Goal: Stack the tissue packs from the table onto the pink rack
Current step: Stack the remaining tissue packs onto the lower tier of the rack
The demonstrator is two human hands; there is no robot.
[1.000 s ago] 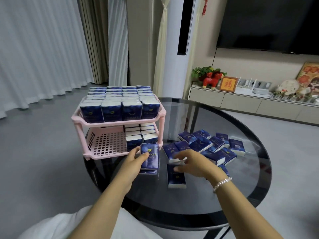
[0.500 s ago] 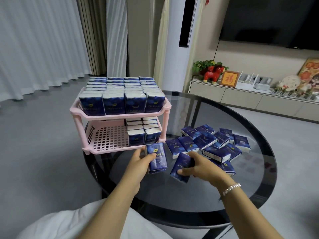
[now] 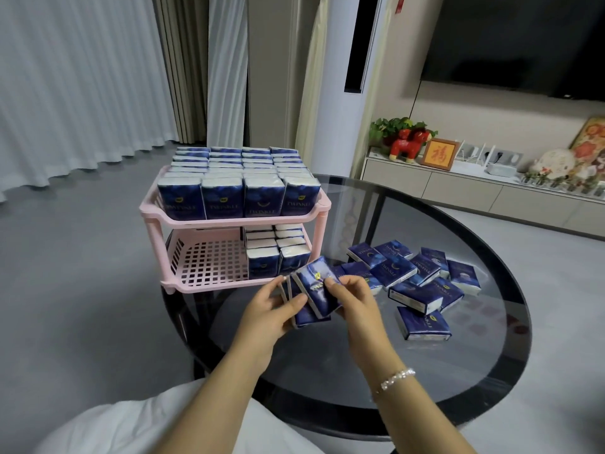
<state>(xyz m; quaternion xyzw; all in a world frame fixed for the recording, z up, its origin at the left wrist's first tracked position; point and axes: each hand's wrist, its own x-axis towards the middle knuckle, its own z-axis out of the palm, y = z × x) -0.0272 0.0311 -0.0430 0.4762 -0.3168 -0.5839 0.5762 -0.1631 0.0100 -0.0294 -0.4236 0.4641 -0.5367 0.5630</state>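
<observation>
A pink two-tier rack [image 3: 209, 271] stands at the left edge of the round dark glass table [image 3: 343, 371]. Its top shelf is full of blue tissue packs [image 3: 244, 178]. The lower shelf holds two rows of packs [image 3: 278, 247] at its right side, and its left side is bare grid. My left hand [image 3: 271, 309] and my right hand [image 3: 353, 299] together hold a small bundle of blue tissue packs [image 3: 314, 293] just in front of the rack's lower shelf. Several loose packs [image 3: 412, 276] lie scattered on the table to the right.
A white cloth over my lap [image 3: 131, 427] fills the bottom left. A low cabinet [image 3: 458, 188] with ornaments and a dark television [image 3: 523, 44] stand at the back right. Curtains [image 3: 82, 77] hang at the back left over grey floor.
My right hand lifted a pack from the table and brought it left against the packs in my left hand. Both hands now hold the bundle together, raised nearer the rack.
</observation>
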